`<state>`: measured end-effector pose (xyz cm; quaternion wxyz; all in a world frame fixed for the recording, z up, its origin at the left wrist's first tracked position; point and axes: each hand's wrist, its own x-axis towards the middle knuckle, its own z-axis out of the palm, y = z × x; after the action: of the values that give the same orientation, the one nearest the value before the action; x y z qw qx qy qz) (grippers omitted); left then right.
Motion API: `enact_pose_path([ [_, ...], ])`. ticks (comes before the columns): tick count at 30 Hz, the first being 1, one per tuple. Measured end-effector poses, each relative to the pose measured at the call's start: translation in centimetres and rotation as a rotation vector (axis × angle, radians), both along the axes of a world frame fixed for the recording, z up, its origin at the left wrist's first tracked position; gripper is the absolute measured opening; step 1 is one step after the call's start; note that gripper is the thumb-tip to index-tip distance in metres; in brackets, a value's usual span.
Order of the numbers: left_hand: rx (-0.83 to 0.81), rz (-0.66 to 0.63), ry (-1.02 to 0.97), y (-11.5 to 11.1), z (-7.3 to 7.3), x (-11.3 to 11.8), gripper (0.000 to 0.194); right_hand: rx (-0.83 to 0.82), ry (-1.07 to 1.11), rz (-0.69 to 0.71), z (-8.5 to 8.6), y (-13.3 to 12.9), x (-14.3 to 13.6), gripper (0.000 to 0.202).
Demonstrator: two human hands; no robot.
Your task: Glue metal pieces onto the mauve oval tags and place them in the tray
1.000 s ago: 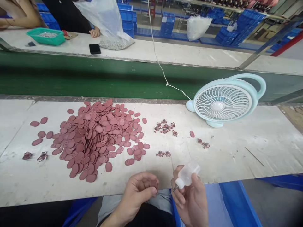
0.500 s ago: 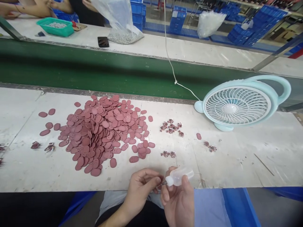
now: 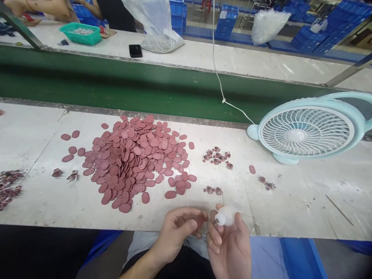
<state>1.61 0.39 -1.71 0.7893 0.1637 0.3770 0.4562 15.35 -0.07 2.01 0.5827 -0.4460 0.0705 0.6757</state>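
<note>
My right hand is closed around a small translucent squeeze bottle, whose dark nozzle points left. Behind that nozzle, by the right fingertips, shows a brownish oval piece. My left hand is beside it, thumb and fingers pinched together; a blurred reddish bit shows at the fingertips, too unclear to name. Beyond both hands lies a big heap of flat reddish oval pieces with small holes. Small dark red-brown clusters with pale edges lie right of the heap, and a pair lies closer to my hands.
A light blue fan stands at the right, its white cord running upward. More dark clusters lie at the left edge. Across the green strip, the far bench holds a green basket, a phone and a bag; people sit behind.
The view has swung left, so everything sits further right. The bottle's nozzle, earlier at my left fingertips, is now apart from them, and a gap has opened between the hands.
</note>
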Motion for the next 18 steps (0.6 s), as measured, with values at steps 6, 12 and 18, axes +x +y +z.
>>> enact_pose_path([
  [6, -0.235, 0.008, -0.229, -0.2, 0.3, -0.1, 0.023, 0.262, -0.587, -0.011, 0.5, -0.7, 0.5, 0.039],
  [12, -0.220, -0.011, -0.247, -0.8, 0.5, 0.3, 0.024, 0.368, -0.908, -0.081, 0.8, -1.4, -1.6, 0.032],
  [18, -0.216, -0.010, -0.252, -1.1, 0.4, 0.1, 0.024, 0.458, -1.111, -0.079, -0.6, -1.6, -1.6, 0.028],
])
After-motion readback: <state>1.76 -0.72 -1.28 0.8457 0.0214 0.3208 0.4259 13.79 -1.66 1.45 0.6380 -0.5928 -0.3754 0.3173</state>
